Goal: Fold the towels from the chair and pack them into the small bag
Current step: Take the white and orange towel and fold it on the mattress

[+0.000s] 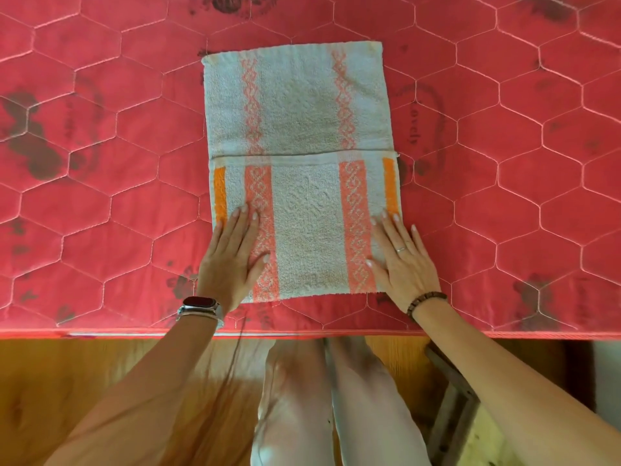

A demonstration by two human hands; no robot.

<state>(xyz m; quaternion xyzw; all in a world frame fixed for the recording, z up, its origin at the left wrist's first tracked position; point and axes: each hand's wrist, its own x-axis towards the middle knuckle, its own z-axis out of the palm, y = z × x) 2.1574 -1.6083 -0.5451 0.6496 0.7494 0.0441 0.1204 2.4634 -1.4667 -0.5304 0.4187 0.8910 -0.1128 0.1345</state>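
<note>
A white towel with pink patterned stripes and orange edge bands lies flat on the red quilted mattress. Its near part is folded over the far part, with the fold's edge running across the middle. My left hand lies flat, fingers apart, on the near left corner of the towel. Pressed flat on the near right corner is my right hand. Neither hand grips the cloth. No bag or chair with other towels is in view.
The mattress edge runs across the frame just in front of my knees. Below it is a wooden floor. A wooden stool or frame stands at the lower right beside my legs.
</note>
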